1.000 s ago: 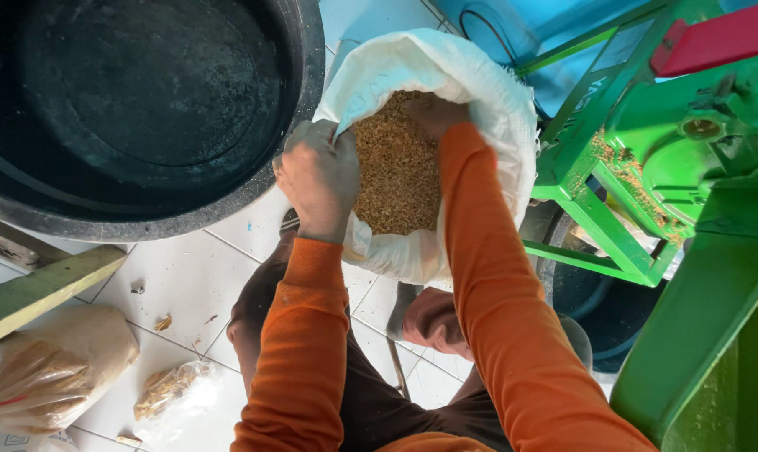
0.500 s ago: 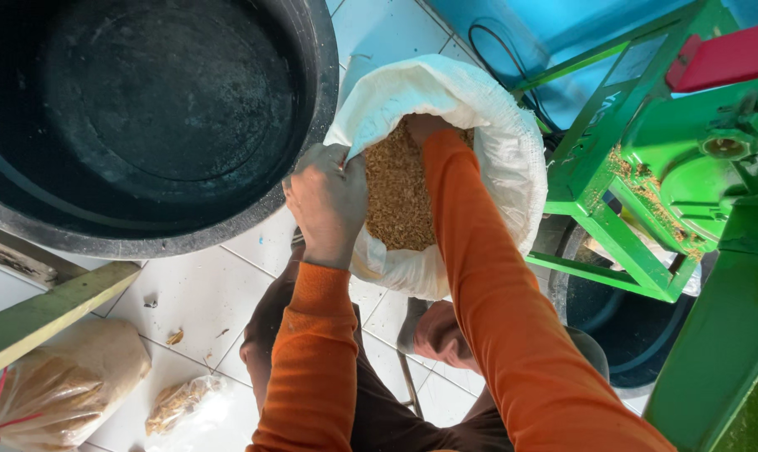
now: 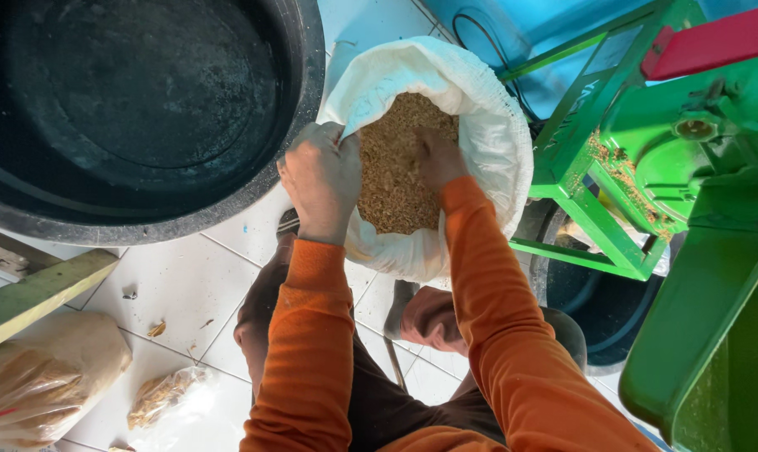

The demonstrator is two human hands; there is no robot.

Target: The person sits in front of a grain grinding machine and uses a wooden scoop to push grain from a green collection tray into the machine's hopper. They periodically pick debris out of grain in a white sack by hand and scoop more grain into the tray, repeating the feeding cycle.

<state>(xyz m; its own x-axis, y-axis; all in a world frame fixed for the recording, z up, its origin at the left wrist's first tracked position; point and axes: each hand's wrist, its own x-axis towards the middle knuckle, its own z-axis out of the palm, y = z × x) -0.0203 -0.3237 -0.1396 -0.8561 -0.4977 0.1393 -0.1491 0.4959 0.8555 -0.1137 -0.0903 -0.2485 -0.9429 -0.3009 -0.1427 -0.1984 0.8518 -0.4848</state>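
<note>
Two hands at an open white sack of grain, centre-top of frame.

L hand [image 3: 322, 180] grips the near rim of the white sack [image 3: 488, 125], fingers [image 3: 312, 146] curled tight, pinching the cloth edge. R hand [image 3: 437, 159] is down inside the mouth, fingers pushed into the brown grain [image 3: 396, 167]; can't tell if spread or closed. Vs. half a sec ago: R hand sits deeper in the grain, L grip unchanged, sack a bit more open. Big black tub [image 3: 145, 109] at upper left, rim just beside the sack. Green machine frame [image 3: 613, 167] at right, close to the sack. Clear bags [image 3: 44, 385] on the tiled floor [image 3: 178, 285] at lower left.
</note>
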